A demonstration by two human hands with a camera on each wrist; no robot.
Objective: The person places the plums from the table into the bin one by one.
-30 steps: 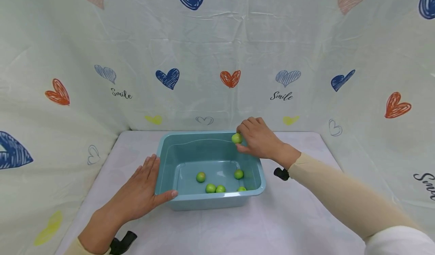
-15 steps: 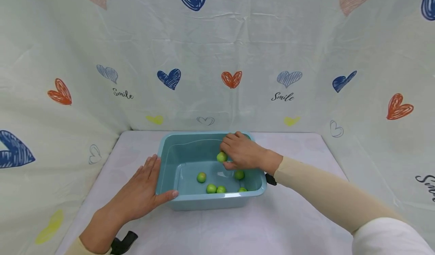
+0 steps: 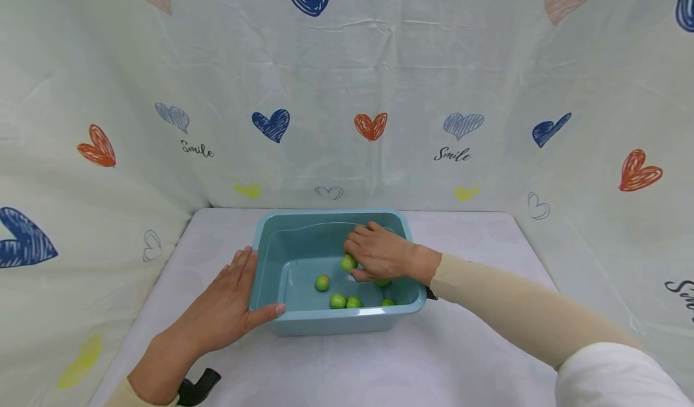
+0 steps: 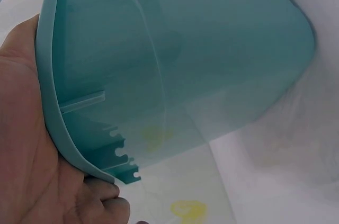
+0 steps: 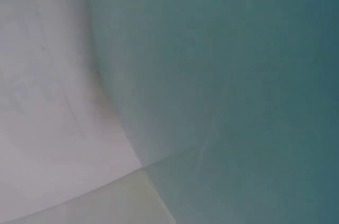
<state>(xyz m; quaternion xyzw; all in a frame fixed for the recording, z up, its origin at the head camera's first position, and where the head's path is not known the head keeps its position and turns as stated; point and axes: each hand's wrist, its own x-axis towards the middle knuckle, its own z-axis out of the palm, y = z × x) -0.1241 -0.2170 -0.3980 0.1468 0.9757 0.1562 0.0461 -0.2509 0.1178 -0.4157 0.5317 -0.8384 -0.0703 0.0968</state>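
A teal plastic basin stands on the table, seen whole in the head view. Inside it my right hand pinches a small round green fruit between thumb and fingers, low over the basin floor. Several like fruits lie on the floor, among them one with a brownish tint and a pair touching near the front wall. Another sits partly hidden under my right hand. My left hand rests flat along the basin's left rim, fingers straight and thumb over the front corner. The left wrist view shows its palm against the rim.
A pale cloth covers the table. White curtain printed with hearts stands close behind and at both sides. Black wrist camera mount juts out below my left wrist. The right wrist view holds only the basin's outer wall and tablecloth.
My right hand has come from the basin's back right rim, down and leftward into the basin, carrying the green fruit. My left hand has stayed at the left rim.
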